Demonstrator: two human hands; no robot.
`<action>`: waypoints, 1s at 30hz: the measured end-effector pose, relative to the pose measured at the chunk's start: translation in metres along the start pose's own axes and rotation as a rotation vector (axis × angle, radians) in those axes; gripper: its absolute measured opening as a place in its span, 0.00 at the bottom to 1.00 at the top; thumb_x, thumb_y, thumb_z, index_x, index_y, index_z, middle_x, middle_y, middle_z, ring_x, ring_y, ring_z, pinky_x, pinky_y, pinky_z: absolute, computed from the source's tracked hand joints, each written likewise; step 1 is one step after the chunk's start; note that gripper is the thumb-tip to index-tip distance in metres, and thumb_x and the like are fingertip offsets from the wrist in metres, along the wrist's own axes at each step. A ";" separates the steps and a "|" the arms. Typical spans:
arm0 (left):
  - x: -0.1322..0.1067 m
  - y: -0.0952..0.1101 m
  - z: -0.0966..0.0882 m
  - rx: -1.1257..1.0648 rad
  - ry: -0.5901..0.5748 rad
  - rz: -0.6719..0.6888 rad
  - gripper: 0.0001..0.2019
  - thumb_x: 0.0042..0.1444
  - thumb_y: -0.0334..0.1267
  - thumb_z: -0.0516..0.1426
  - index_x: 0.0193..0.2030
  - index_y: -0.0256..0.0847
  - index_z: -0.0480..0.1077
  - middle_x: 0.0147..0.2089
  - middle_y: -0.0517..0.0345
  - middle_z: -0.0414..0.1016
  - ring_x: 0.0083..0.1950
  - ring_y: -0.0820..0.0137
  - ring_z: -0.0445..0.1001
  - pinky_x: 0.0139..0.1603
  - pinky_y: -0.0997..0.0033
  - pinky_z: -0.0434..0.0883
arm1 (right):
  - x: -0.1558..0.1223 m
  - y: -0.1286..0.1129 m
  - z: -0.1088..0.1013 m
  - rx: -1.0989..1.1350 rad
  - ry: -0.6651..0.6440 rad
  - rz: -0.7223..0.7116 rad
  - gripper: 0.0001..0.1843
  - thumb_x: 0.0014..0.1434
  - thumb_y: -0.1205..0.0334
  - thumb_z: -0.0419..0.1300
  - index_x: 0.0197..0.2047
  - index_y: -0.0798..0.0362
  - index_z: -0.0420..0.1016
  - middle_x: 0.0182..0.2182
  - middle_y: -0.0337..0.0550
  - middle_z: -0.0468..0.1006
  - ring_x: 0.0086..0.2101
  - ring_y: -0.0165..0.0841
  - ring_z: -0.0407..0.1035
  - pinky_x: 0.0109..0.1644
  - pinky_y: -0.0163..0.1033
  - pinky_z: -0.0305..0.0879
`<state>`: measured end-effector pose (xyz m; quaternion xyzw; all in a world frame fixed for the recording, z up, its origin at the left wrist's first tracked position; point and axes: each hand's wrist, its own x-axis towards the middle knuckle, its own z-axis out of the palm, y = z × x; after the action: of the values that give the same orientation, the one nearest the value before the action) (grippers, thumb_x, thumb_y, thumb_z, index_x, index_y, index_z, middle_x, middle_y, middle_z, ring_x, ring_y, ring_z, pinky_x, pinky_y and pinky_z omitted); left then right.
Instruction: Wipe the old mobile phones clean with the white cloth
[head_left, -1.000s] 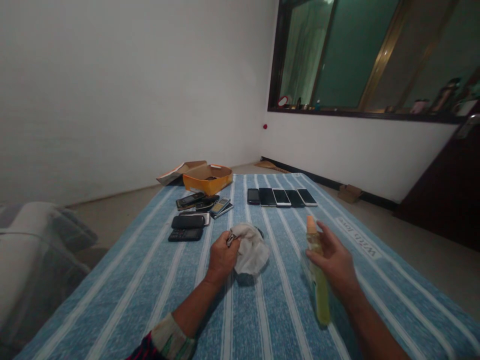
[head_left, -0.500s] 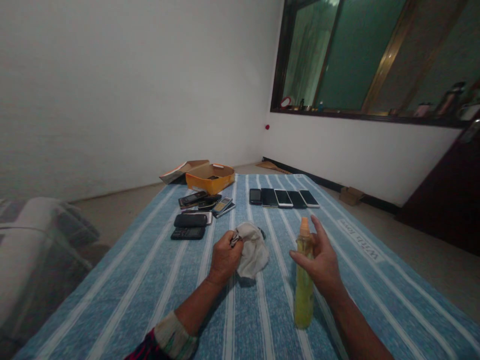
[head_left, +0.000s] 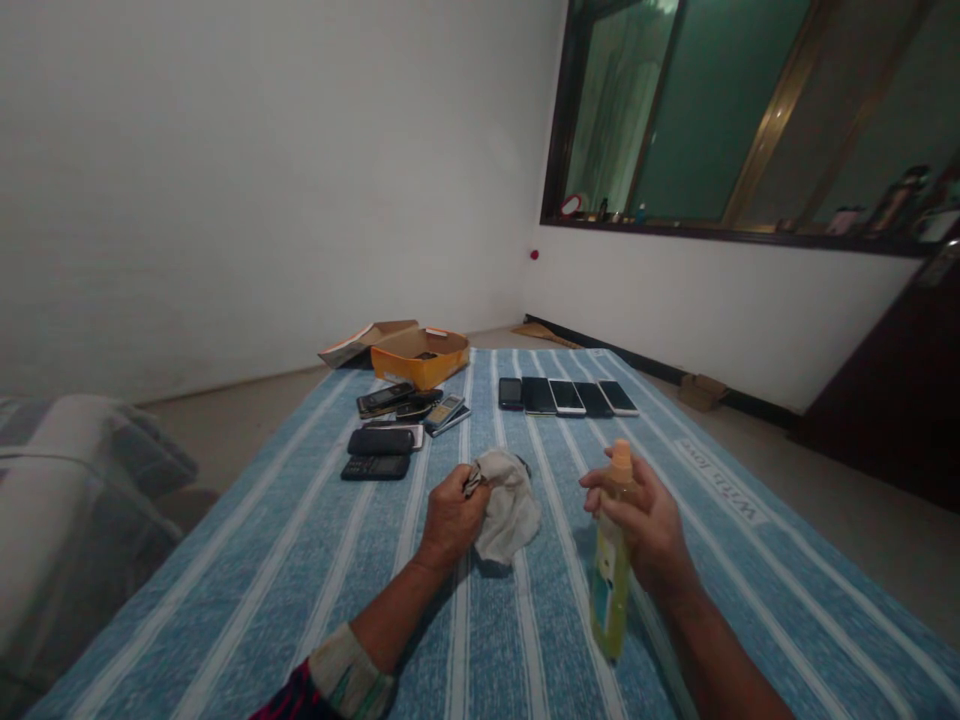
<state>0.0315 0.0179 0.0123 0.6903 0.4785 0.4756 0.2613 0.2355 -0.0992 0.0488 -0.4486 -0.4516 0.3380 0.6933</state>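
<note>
My left hand [head_left: 452, 517] is closed round a bunched white cloth [head_left: 508, 510], which hangs to the right of the fist. A small dark edge shows behind the cloth's top right; what it belongs to is hidden. My right hand [head_left: 651, 525] wraps its fingers and thumb round the neck of a clear spray bottle [head_left: 609, 590]. Yellow-green liquid, an orange top and part of a label are visible on this bottle, which leans slightly, its top to the right. Both hands are over a blue-and-white striped cover [head_left: 420, 640].
Several phones [head_left: 568, 397] lie in a row at the back right. More phones [head_left: 375, 467], some piled up, are at the left. Behind them stands an open orange box [head_left: 420, 373] with its lid [head_left: 367, 343] beside it. A grey-white draped thing [head_left: 82, 520] is at far left.
My right hand has closed from spread fingers to a grip round the bottle's neck. The bottle has turned, showing its label, and tilted a little. My left hand and the cloth have barely moved.
</note>
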 end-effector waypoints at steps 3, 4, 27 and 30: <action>0.000 -0.001 0.000 -0.003 0.002 0.003 0.08 0.49 0.40 0.54 0.22 0.43 0.62 0.21 0.67 0.61 0.25 0.73 0.62 0.29 0.74 0.60 | 0.002 -0.008 -0.006 0.165 -0.124 0.023 0.19 0.47 0.57 0.63 0.44 0.51 0.72 0.41 0.49 0.79 0.35 0.39 0.73 0.40 0.45 0.69; 0.000 -0.002 0.000 -0.006 0.003 0.005 0.09 0.49 0.40 0.55 0.22 0.43 0.62 0.21 0.67 0.61 0.25 0.73 0.62 0.29 0.74 0.61 | 0.003 -0.009 -0.009 0.174 -0.126 0.041 0.17 0.47 0.57 0.62 0.42 0.51 0.73 0.41 0.49 0.79 0.37 0.40 0.73 0.42 0.46 0.69; -0.003 -0.003 0.004 -0.101 -0.040 0.023 0.09 0.48 0.39 0.56 0.21 0.42 0.62 0.20 0.67 0.59 0.24 0.73 0.60 0.27 0.75 0.58 | 0.003 -0.022 0.004 -0.096 0.140 -0.091 0.29 0.52 0.54 0.64 0.54 0.50 0.60 0.26 0.34 0.75 0.19 0.30 0.68 0.22 0.35 0.66; -0.004 -0.002 0.004 -0.125 -0.034 0.013 0.09 0.47 0.39 0.57 0.20 0.42 0.62 0.20 0.67 0.59 0.24 0.74 0.60 0.26 0.75 0.58 | 0.003 -0.024 0.005 -0.149 0.145 -0.097 0.33 0.52 0.57 0.64 0.59 0.49 0.57 0.29 0.35 0.75 0.22 0.30 0.68 0.23 0.35 0.66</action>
<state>0.0345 0.0159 0.0075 0.6837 0.4388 0.4946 0.3087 0.2330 -0.1039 0.0725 -0.4999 -0.4454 0.2362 0.7042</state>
